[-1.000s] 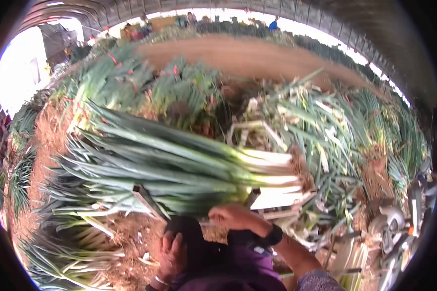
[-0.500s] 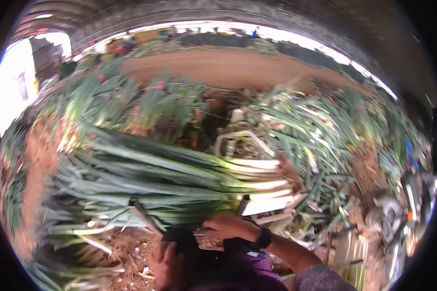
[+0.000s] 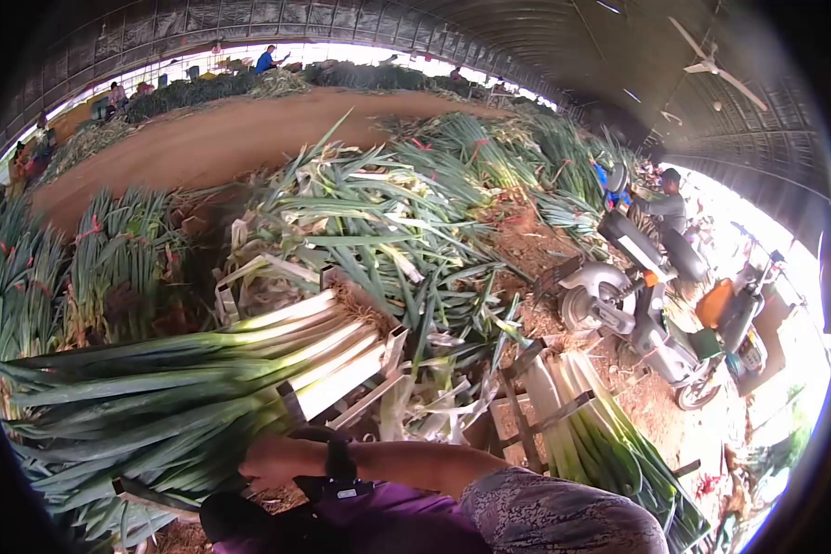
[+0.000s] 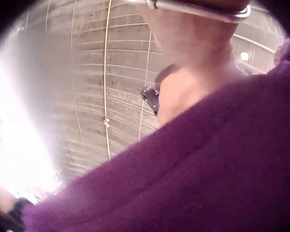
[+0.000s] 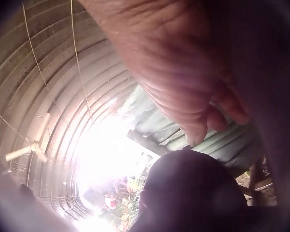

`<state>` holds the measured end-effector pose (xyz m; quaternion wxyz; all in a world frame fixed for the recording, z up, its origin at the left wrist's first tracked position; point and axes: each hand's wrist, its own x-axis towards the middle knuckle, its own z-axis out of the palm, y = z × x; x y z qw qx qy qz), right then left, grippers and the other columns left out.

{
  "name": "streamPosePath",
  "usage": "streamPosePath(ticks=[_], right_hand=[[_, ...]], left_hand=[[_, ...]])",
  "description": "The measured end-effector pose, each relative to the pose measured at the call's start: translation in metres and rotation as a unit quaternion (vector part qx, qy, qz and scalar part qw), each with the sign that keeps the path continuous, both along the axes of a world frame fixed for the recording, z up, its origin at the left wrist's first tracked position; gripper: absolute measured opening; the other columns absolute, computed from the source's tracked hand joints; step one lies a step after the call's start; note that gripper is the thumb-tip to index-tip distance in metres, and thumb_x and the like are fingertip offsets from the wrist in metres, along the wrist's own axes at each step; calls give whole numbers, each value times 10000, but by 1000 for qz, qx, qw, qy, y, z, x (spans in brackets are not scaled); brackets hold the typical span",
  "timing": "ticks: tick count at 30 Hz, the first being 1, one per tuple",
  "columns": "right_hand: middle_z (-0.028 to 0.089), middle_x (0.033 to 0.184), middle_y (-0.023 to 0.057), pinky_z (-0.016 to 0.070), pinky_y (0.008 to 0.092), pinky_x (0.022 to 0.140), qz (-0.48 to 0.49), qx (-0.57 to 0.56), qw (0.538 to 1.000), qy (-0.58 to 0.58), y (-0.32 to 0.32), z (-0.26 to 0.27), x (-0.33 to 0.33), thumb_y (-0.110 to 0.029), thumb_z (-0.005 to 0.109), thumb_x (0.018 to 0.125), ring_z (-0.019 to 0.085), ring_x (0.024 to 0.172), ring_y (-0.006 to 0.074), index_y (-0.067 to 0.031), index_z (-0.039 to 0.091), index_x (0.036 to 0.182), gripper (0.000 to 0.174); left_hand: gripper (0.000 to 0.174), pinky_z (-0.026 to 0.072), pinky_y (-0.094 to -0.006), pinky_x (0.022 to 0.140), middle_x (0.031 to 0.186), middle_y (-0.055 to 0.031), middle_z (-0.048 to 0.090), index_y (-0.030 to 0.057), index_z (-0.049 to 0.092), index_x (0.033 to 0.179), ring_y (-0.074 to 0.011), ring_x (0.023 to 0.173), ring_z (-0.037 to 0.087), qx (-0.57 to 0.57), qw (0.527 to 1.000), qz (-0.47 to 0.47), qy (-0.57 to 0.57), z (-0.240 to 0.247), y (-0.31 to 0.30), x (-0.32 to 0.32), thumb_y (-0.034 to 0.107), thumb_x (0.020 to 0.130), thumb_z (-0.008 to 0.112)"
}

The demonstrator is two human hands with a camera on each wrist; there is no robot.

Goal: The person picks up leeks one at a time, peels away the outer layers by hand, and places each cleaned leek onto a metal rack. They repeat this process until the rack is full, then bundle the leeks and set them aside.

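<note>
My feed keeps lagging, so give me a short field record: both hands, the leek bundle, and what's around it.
Right hand: on the near edge of the leek bundle, against green leaves; grip unclear
Left hand: fingers hidden; bangle at the wrist, purple cloth below
Bundle: lies in a metal rack, white ends to the right
Second bundle: in another rack, further right
Around: loose leek piles behind, scooter parked at right

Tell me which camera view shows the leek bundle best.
The head view: the leek bundle shows from white stalks to green leaves, with the right hand against it. The right wrist view shows only some green leaves behind the hand. The left wrist view shows none of it.
</note>
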<state>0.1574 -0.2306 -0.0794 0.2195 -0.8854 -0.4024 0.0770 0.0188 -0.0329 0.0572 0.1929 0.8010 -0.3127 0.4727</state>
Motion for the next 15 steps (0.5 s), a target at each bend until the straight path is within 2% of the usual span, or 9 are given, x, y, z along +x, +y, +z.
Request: streamPosePath(ticks=[8,11,15], right_hand=[[635,705,158,499,497,644,-7,27,1000,-10,0,-20,2,-414,686,751,635,732,378,-66,648,780,352],[626,682,173,497,493,648,6,26,999,-28,-3,-3,-3,-361,678,765,633,712,392,-38,627,778,327],[625,688,179,496,493,648,19,10,1000,-20,1,-12,1,-342,678,766,632,718,393,-32,624,768,315]], left_hand=[[456,421,-561,916,1234,-210,541,69,563,1223,-381,1096,539,13,1000,-11,1,-1,-2,0,225,817,697],[442,421,-557,913,1227,-207,543,71,570,1213,-377,1092,540,19,1000,-14,0,-2,0,-2,225,818,694],[423,421,-552,909,1219,-203,547,73,578,1198,-370,1087,541,28,1000,-11,-2,-2,3,-3,226,820,690]])
